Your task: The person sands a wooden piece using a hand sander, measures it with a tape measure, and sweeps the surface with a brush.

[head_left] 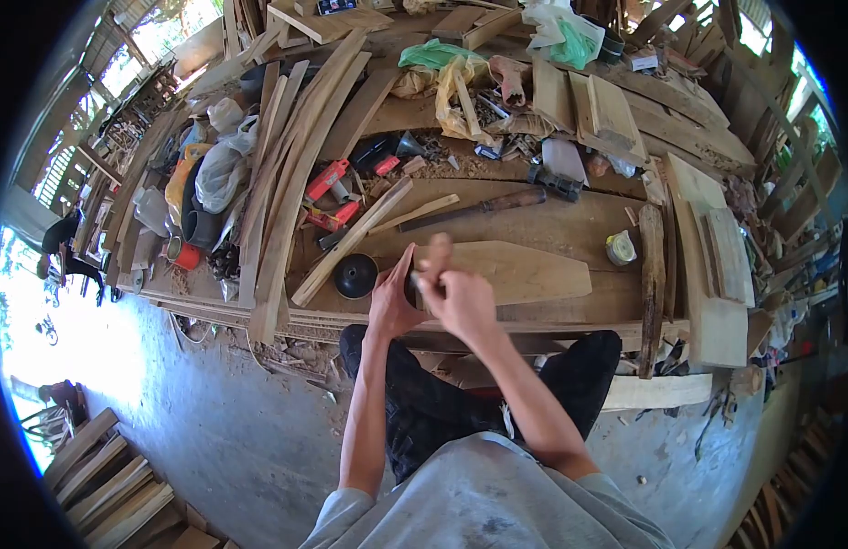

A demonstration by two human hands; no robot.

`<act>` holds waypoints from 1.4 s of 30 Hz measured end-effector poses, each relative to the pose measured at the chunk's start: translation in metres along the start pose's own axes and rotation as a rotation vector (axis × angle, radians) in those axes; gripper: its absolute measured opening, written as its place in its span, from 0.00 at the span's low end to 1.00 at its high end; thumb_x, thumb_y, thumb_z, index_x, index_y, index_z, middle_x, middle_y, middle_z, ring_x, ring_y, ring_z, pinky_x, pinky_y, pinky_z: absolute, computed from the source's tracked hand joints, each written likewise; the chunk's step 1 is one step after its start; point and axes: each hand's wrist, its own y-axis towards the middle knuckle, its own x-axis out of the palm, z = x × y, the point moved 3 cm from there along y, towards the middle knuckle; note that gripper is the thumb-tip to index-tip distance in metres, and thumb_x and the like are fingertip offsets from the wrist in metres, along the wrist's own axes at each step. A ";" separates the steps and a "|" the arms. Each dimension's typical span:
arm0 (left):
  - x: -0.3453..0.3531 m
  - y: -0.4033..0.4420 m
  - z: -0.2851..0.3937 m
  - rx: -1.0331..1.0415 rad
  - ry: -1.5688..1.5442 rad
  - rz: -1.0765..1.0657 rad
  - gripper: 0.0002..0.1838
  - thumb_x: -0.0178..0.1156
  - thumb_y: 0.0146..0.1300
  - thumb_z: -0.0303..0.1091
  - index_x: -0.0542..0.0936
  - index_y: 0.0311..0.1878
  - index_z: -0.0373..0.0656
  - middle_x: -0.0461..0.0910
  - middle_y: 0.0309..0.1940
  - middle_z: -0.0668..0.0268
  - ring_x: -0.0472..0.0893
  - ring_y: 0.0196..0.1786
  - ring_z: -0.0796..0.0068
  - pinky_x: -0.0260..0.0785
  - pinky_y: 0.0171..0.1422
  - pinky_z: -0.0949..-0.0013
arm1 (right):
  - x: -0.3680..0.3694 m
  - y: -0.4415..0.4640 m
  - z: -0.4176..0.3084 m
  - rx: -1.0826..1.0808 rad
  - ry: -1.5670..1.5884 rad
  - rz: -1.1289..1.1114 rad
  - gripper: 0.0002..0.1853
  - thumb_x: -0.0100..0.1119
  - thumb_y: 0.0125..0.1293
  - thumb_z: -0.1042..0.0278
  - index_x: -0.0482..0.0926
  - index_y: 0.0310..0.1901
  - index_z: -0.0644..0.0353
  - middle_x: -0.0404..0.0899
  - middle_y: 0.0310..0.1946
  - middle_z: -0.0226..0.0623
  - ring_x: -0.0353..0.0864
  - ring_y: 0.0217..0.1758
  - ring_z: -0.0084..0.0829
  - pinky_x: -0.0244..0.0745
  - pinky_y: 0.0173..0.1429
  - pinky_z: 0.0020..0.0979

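My left hand (393, 302) is at the bench's near edge, fingers pressed together and pointing up along a narrow dark piece (412, 282). What that piece is, I cannot make out. Close on its right, my right hand (465, 302) is closed around a tool with a short brown wooden handle (437, 252); its working end is hidden. Behind and to the right of my hands lies a flat, tapered wooden board (525, 273). A round black bowl-like object (355, 275) sits just left of my left hand.
A long dark tool with a wooden handle (515, 200) lies across the bench. Red-and-black tools (328, 181), a wooden strip (360, 236) and a small tin (620, 248) surround the work area. Boards (708, 247) stack at right; plastic bags (225, 174) lie at left.
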 end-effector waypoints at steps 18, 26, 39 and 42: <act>0.010 0.005 -0.008 0.020 0.097 0.000 0.76 0.90 0.40 0.65 0.60 0.90 0.47 0.85 0.71 0.53 0.82 0.72 0.45 0.69 0.83 0.48 | 0.010 0.008 -0.007 -0.091 -0.056 0.138 0.13 0.67 0.77 0.58 0.91 0.58 0.46 0.89 0.38 0.39 0.91 0.37 0.45 0.87 0.40 0.46; -0.011 0.004 0.025 -0.065 0.037 -0.030 0.78 0.92 0.37 0.61 0.59 0.90 0.46 0.84 0.73 0.54 0.81 0.74 0.44 0.70 0.83 0.48 | -0.073 -0.015 0.098 0.172 -0.173 0.289 0.19 0.69 0.78 0.52 0.86 0.33 0.58 0.86 0.30 0.42 0.87 0.27 0.51 0.80 0.32 0.50; -0.001 0.003 0.006 -0.111 0.058 -0.069 0.76 0.91 0.38 0.56 0.59 0.91 0.49 0.85 0.71 0.54 0.81 0.74 0.47 0.70 0.82 0.51 | -0.010 -0.021 0.006 -0.057 0.069 0.222 0.11 0.69 0.75 0.62 0.93 0.54 0.47 0.84 0.35 0.42 0.89 0.38 0.45 0.85 0.43 0.47; 0.015 0.001 -0.021 0.043 0.041 -0.013 0.78 0.92 0.36 0.56 0.58 0.92 0.49 0.84 0.73 0.54 0.81 0.74 0.46 0.69 0.82 0.50 | -0.002 -0.024 -0.003 -0.181 0.079 0.201 0.10 0.69 0.77 0.57 0.95 0.49 0.49 0.90 0.41 0.43 0.92 0.38 0.46 0.88 0.43 0.44</act>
